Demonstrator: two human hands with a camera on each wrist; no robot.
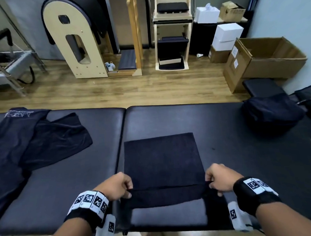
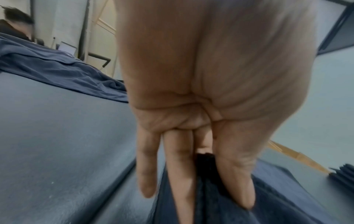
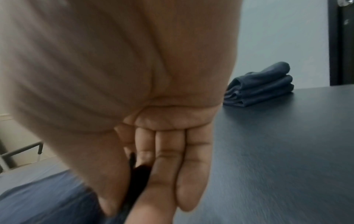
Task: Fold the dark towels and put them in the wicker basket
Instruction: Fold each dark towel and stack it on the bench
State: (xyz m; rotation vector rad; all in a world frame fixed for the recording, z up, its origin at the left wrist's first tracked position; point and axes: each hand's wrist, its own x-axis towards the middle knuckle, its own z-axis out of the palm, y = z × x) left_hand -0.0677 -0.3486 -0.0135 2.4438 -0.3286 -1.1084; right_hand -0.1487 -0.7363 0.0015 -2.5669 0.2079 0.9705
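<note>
Head view: both hands' fingers pinch the dark towel (image 1: 162, 162)'s near corners; shirt (image 1: 14, 127) print unreadable.

Floor: wood-look planks (image 1: 114, 91).
Walls: pale grey (image 1: 280, 14).
Bench: black padded (image 1: 169, 119), seamed in two.
Far side: wooden arched barrel (image 1: 73, 50), wooden chair frame (image 1: 172, 36).
Right corner: open cardboard box (image 1: 266, 59), white boxes (image 1: 226, 34).

Black padded table (image 1: 222, 125), flat dark towel (image 1: 161, 156), crumpled cloths (image 1: 45, 138), folded pile (image 1: 270, 114)
</note>
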